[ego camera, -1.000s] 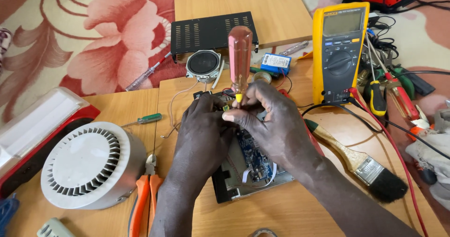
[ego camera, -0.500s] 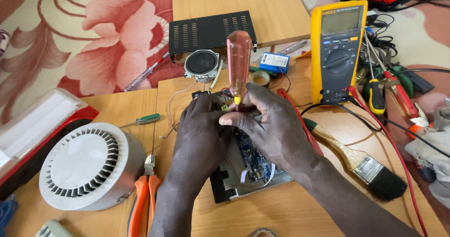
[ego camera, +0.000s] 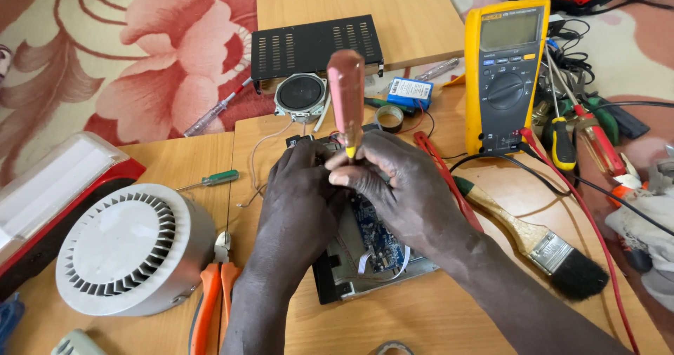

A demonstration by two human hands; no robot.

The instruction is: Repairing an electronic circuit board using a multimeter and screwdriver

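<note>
Over the circuit board (ego camera: pixel 375 239), both hands, right (ego camera: pixel 400 186) and left (ego camera: pixel 298 200), seemingly clasp the upright screwdriver (ego camera: pixel 346 99).

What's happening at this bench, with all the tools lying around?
A person is working on an opened electronic device lying on a wooden table. The right hand holds a reddish-handled screwdriver upright over its blue circuit board, while the left hand rests on the device beside it. Around them lie a yellow multimeter, a paintbrush, orange-handled pliers, a round white fan housing and a small speaker.
</note>
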